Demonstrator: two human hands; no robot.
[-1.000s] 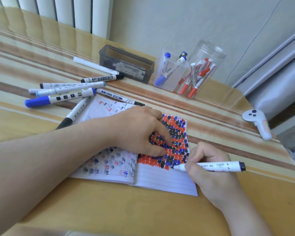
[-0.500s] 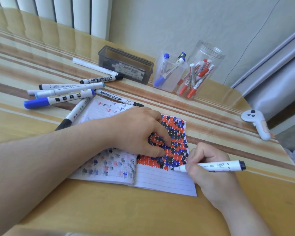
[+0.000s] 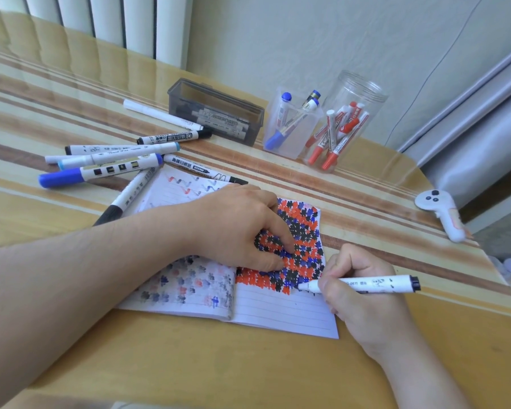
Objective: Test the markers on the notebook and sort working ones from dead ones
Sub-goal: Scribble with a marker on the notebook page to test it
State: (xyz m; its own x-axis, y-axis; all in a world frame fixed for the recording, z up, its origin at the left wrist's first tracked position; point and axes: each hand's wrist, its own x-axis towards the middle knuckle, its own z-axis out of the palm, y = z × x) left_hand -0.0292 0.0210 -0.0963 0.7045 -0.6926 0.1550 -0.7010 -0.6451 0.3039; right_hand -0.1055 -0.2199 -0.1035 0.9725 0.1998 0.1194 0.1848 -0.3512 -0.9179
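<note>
my right hand (image 3: 363,302) grip pinches the light, stiff, slick whiteboard marker (image 3: 366,286) low near its tip; left hand (image 3: 236,228) pins the limp notebook (image 3: 278,314) flat.

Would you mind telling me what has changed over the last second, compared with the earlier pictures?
Very little. The right hand keeps gripping the marker, its tip staying at the lower edge of the coloured marks with only a slight shift. The left hand still rests on the notebook. The loose markers and containers have not moved.
</note>
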